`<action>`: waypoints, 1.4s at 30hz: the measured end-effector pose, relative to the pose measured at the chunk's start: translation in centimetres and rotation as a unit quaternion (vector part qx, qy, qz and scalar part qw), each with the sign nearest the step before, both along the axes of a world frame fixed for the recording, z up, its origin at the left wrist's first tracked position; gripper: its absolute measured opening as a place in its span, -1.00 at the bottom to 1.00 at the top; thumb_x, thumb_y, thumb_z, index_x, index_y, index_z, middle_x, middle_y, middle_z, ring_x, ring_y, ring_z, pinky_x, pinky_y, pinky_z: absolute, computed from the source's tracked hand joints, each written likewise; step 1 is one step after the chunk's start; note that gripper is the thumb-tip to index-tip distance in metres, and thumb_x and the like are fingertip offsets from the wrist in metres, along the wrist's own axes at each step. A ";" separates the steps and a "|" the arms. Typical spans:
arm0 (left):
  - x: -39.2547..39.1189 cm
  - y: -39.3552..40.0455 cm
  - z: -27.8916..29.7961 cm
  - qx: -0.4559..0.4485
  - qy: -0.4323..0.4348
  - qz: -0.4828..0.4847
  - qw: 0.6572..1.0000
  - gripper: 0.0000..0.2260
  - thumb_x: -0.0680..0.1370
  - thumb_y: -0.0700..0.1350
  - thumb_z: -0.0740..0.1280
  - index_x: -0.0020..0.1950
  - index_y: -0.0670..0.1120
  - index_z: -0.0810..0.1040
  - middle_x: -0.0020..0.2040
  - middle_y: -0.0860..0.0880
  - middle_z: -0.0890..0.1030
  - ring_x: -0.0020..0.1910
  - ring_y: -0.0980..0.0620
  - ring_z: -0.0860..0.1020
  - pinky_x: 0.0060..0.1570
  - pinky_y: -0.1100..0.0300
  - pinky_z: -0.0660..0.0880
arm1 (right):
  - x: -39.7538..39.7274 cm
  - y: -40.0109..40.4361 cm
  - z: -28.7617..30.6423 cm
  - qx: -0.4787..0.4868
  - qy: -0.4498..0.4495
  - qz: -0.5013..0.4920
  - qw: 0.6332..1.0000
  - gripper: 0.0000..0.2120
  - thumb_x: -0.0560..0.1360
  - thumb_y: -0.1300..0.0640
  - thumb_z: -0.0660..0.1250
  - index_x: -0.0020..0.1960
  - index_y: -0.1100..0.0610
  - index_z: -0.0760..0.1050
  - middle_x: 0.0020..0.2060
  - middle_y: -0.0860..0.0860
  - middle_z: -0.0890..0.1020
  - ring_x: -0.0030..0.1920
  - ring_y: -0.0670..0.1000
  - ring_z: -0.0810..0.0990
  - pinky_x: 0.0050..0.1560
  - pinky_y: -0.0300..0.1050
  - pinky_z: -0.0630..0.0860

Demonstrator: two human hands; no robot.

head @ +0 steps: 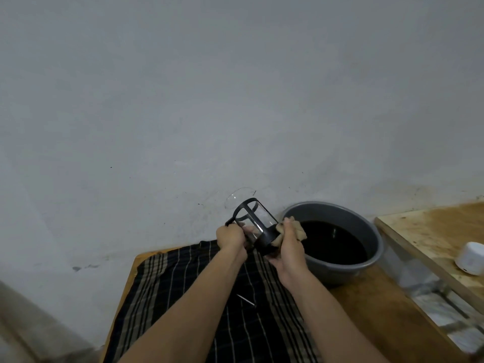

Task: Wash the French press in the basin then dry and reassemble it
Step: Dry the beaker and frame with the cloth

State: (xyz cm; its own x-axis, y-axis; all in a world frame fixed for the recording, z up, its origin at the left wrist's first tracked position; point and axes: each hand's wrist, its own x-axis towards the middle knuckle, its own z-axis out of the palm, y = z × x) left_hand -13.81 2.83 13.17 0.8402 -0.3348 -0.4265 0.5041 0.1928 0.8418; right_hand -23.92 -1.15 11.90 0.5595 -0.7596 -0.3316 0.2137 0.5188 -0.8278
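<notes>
French press carafe [255, 224], glass in black frame, held tilted in the air left of the grey basin [366, 231] | left hand [231, 235] curled round its handle | right hand [286, 241] pinches a tan cloth [298, 229] against its base | striped cloth [183, 297] covers wooden table [379, 310] below

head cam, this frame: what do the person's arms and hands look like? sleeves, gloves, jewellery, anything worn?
Both forearms enter from the bottom edge and are bare as far as the frame shows: no sleeve in view. The left hand and right hand wear no gloves. No watch, bracelet or ring shows on the visible sides; the fingers are partly hidden, so a ring cannot be ruled out. No tape, markers or cables on either arm.
</notes>
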 end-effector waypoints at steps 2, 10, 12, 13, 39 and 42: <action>-1.2 -0.5 -0.6 -0.046 0.062 0.046 0.996 -0.73 0.59 -0.36 0.03 -0.21 -0.21 0.44 -0.35 -0.16 0.51 -0.50 0.00 0.45 -0.61 0.30 0.43 | 0.9 -0.3 0.5 0.049 -0.049 -0.066 0.995 -0.52 0.59 -0.15 0.19 0.35 0.17 0.38 0.00 0.11 0.59 0.01 0.07 0.59 0.26 0.08 0.48; -1.0 -0.5 0.9 -0.090 0.105 0.048 0.989 -0.79 0.54 -0.43 0.16 -0.25 -0.29 0.50 -0.43 -0.12 0.45 -0.63 0.04 0.37 -0.59 0.29 0.35 | 0.7 3.8 -1.3 -0.337 0.118 -0.042 0.933 -0.65 0.60 -0.18 0.11 0.21 0.02 0.43 0.01 -0.08 0.57 0.10 -0.05 0.55 0.13 -0.15 0.48; -0.7 -0.1 0.6 -0.068 0.093 0.036 0.993 -0.77 0.57 -0.39 0.14 -0.15 -0.30 0.56 -0.29 -0.17 0.53 -0.42 -0.03 0.47 -0.44 0.15 0.46 | 1.0 4.1 -1.9 -0.413 0.132 -0.036 0.900 -0.49 0.51 -0.33 0.06 0.28 -0.04 0.40 0.12 -0.07 0.57 0.19 -0.06 0.53 0.32 0.07 0.43; -0.8 0.0 0.5 -0.062 0.081 0.025 0.994 -0.78 0.58 -0.37 0.14 -0.09 -0.29 0.58 -0.25 -0.16 0.55 -0.36 -0.02 0.49 -0.43 0.16 0.48 | 1.3 3.9 -1.8 -0.425 0.136 -0.039 0.894 -0.51 0.48 -0.36 0.05 0.24 -0.09 0.40 0.12 -0.08 0.57 0.20 -0.05 0.53 0.35 0.14 0.39; 0.1 1.0 0.5 -0.062 -0.048 -0.083 0.993 -0.72 0.56 -0.30 0.16 -0.27 -0.13 0.55 -0.48 -0.03 0.58 -0.64 0.11 0.40 -0.52 0.28 0.41 | -1.5 -1.3 4.5 -0.515 0.184 0.179 0.818 -0.58 0.59 -0.23 0.07 0.13 0.03 0.52 0.01 -0.04 0.61 0.04 -0.08 0.58 0.00 -0.22 0.45; 0.1 1.2 0.8 -0.045 -0.112 -0.127 0.985 -0.69 0.60 -0.29 0.11 -0.29 -0.16 0.51 -0.59 0.01 0.47 -0.69 0.14 0.34 -0.64 0.36 0.29 | -0.4 -2.3 4.7 -0.464 0.158 0.205 0.847 -0.55 0.57 -0.23 0.16 0.22 0.08 0.51 0.04 0.04 0.66 0.06 -0.01 0.64 0.12 -0.12 0.55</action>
State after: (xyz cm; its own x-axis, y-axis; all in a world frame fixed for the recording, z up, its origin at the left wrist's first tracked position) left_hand -13.70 4.06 13.97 0.7940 -0.5743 -0.1995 0.3494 0.1626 0.9228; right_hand -24.30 -3.48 16.61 0.8337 -0.5392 0.1193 -0.1357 -0.4094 -0.9022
